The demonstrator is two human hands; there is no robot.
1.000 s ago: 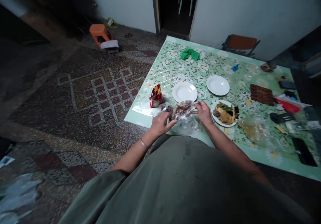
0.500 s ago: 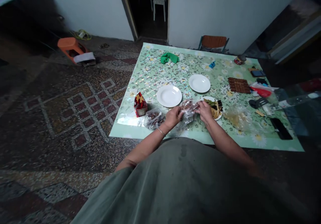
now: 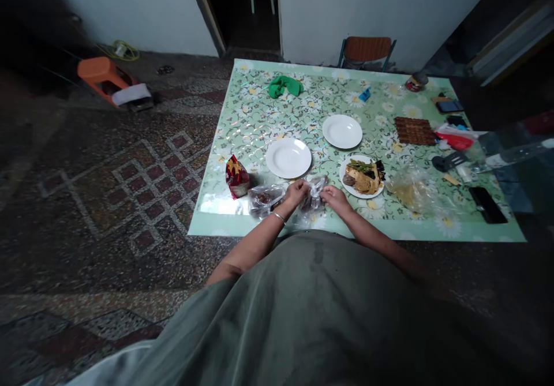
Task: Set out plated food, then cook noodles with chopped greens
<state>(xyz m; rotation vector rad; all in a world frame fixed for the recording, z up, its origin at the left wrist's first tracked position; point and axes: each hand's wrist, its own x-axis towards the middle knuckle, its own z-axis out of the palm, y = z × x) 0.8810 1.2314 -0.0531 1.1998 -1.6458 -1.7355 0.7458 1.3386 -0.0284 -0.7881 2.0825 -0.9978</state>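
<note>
My left hand (image 3: 296, 191) and right hand (image 3: 336, 199) meet near the front edge of a bench (image 3: 215, 224), fingertips closed, each pinching the gathered top of a clear plastic bag (image 3: 313, 200) with something dark inside. The bag sits between my hands, low over the bench; whether it touches down, I cannot tell. I judge that the step in hand is working at that bunched plastic, perhaps a knot; the next move calls for a steady pinch on both sides, without tearing it. Just left of my left hand lies a second clear bag (image 3: 261, 200) of dark pieces, then a red packet (image 3: 238, 179). Beyond my hands are a near white plate (image 3: 288, 159) and a farther white plate (image 3: 342, 131). Near my right hand, a third plate (image 3: 342, 176) bears mixed food (image 3: 363, 182); past it lies a crumpled clear bag (image 3: 409, 190). Farther right is a black phone (image 3: 488, 205).
</note>
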